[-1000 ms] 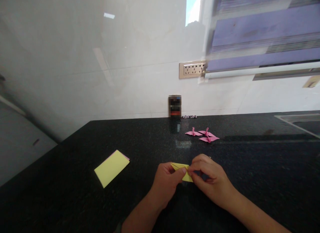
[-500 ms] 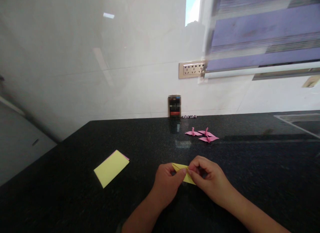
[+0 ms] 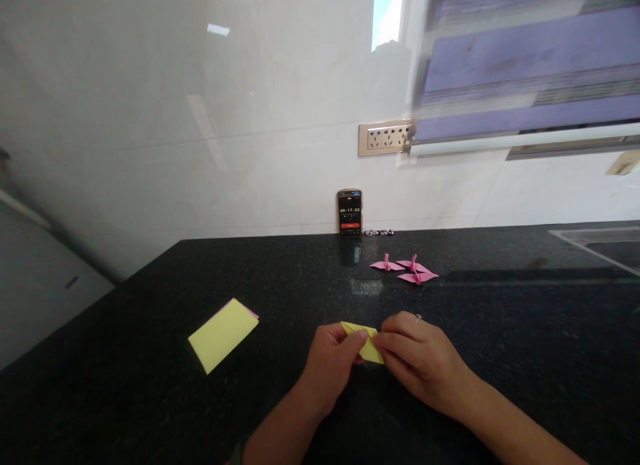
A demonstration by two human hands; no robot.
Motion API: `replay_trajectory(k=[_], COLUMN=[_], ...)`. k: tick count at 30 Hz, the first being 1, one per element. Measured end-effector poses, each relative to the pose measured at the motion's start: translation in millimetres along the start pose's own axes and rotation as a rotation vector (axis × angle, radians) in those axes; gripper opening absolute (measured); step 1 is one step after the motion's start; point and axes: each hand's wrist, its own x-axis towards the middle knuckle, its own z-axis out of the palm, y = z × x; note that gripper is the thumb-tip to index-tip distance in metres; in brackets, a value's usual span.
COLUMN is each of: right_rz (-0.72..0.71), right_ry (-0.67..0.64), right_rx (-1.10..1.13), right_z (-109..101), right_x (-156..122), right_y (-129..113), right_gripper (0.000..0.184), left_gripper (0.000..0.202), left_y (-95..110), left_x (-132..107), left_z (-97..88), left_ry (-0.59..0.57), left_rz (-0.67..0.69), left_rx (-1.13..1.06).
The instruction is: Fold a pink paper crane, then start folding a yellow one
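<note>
A small folded piece of yellow paper (image 3: 371,350) is held between my two hands above the dark counter. My left hand (image 3: 331,362) pinches its left part, with the thumb lying on top. At the right edge, the fingers and thumb of my right hand (image 3: 423,355) are closed on the paper and hide that end. Beyond my hands, three pink paper cranes (image 3: 417,277) sit close together on the counter. To the left lies a stack of yellow paper (image 3: 223,336), with a pink edge showing under it.
A phone (image 3: 350,213) showing a running timer leans upright against the wall, a beaded strap (image 3: 379,232) beside it. The black speckled counter (image 3: 150,398) stretches to both sides. A socket panel (image 3: 385,138) is on the wall, and a striped blind (image 3: 530,72) hangs at upper right.
My right hand has turned over slightly, so its knuckles now face up. My left thumb has slid a little left, and the folded paper has shifted slightly left with the hands.
</note>
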Motion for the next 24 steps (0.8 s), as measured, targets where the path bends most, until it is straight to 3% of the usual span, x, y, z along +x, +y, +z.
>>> replay_trajectory(k=[8, 15, 17, 20, 22, 24], right_rz=[-0.048, -0.014, 0.082, 0.389, 0.573, 0.647], right_ry=[-0.096, -0.089, -0.020, 0.110, 0.102, 0.040], right_rx=[-0.007, 0.086, 0.215, 0.417, 0.534, 0.633], right_z=[-4, -2, 1, 7, 11, 15], right_x=[1, 2, 3, 5, 6, 6], right_y=[-1, -3, -5, -6, -6, -5], right_gripper=[0.023, 0.022, 0.019, 0.017, 0.020, 0.022], left_gripper=[0.022, 0.024, 0.025, 0.025, 0.025, 0.025], left_y=[-3, -3, -4, -3, -2, -1], left_x=[2, 1, 0, 1, 0, 0], left_z=[-0.4, -1.6, -1.9, -2.2, -2.2, -1.9], left_ry=[-0.007, -0.025, -0.029, -0.022, -0.008, 0.001], left_rz=[-0.091, -0.035, -0.016, -0.007, -0.010, -0.011], left_rx=[-0.156, -0.079, -0.080, -0.092, -0.093, -0.093])
